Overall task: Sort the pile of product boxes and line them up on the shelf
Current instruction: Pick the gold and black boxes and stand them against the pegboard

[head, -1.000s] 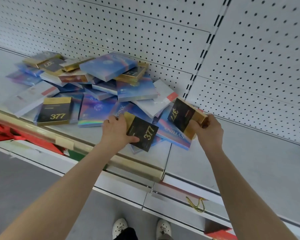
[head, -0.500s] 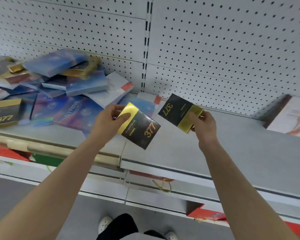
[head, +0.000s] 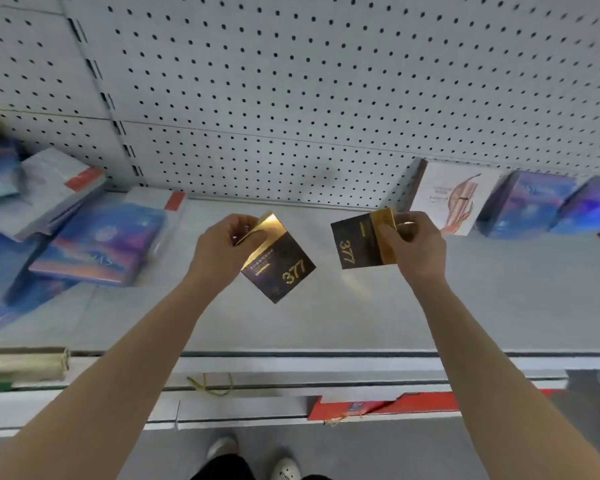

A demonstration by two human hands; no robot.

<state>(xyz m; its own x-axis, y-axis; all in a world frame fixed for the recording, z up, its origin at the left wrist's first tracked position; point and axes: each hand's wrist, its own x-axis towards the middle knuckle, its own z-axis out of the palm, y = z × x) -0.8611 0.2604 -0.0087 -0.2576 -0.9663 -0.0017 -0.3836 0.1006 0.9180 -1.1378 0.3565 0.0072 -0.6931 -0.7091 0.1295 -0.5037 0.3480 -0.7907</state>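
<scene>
My left hand (head: 222,251) grips a black-and-gold "377" box (head: 281,268) by its gold end, tilted above the grey shelf (head: 326,317). My right hand (head: 413,247) pinches a second black-and-gold "377" box (head: 355,244) by its gold end, held beside the first with a gap between them. The pile of blue and white boxes (head: 94,244) lies at the left of the shelf. At the back right a white box (head: 454,195) and two blue boxes (head: 530,202) stand upright against the pegboard.
White pegboard (head: 326,81) backs the shelf. A gold rail (head: 21,365) runs along the shelf front at the left. A lower shelf holds red packaging (head: 388,407) and a gold cord (head: 212,386). My shoes (head: 284,467) show on the floor below.
Both hands lifted a "377" box away from the pile and carried it right. The view swung right, so the upright boxes at the back right came into sight.
</scene>
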